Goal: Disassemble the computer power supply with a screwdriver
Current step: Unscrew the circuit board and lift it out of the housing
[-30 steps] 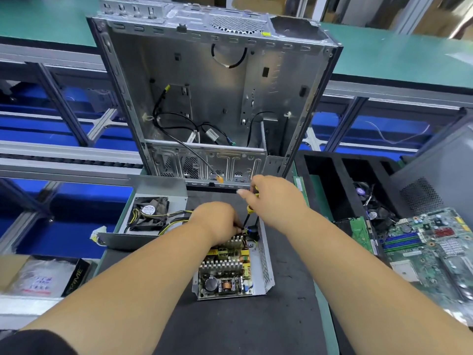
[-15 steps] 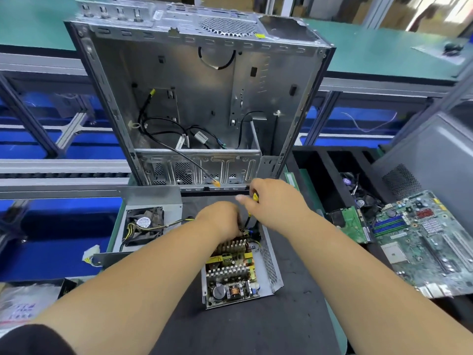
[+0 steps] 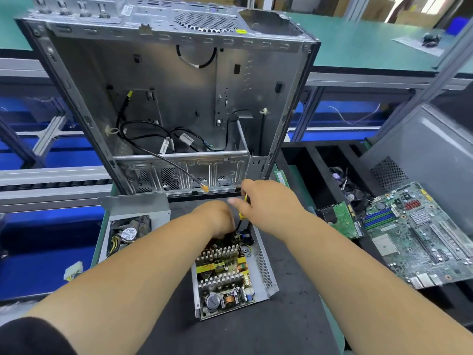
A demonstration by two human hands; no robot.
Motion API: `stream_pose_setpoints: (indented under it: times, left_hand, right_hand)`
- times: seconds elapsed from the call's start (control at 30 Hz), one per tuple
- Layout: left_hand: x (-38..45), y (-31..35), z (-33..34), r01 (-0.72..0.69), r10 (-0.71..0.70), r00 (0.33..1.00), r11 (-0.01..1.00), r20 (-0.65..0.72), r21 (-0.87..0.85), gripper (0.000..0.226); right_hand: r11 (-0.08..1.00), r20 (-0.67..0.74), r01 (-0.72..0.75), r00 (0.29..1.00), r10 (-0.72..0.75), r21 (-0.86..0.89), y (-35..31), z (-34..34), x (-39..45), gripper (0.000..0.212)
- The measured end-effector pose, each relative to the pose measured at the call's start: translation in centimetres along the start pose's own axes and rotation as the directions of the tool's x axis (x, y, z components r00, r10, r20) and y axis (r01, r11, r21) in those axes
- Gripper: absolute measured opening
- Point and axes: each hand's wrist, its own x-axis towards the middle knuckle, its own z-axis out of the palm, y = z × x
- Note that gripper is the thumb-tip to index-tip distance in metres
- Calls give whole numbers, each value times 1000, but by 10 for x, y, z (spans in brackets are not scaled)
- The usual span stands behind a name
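An emptied computer case [image 3: 179,98] stands upright; a motherboard [image 3: 419,237] lies right.

The fan [image 3: 129,233] sticker's small print is unreadable.

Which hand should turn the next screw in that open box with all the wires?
Probably the right hand. It already grips the yellow screwdriver, whose tip points down into the far end of the power supply. The left hand rests on the parts there and holds no tool, so it's better for steadying.
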Motion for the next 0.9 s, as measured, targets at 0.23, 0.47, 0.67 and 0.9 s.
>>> stream_pose_setpoints:
  times: [0.23, 0.47, 0.67, 0.9]
  left_hand:
    - [-1, 3, -6, -38, 35, 998, 998, 49, 52, 24]
    - [-3, 1, -5, -128, 121, 991, 984, 59, 127, 22]
    - [-4, 3, -7, -118, 105, 986, 989, 131, 94, 31]
    - [-9, 6, -9, -136, 126, 983, 989, 136, 64, 32]
  right_hand:
    - [971, 56, -27, 998, 14, 238, -2, -2, 5, 17]
    - [998, 6, -9, 1000, 8, 61, -2, 0, 1, 28]
    - [983, 16, -32, 999, 30, 181, -1, 0, 2, 19]
    - [933, 39, -81, 997, 72, 351, 1, 3, -4, 10]
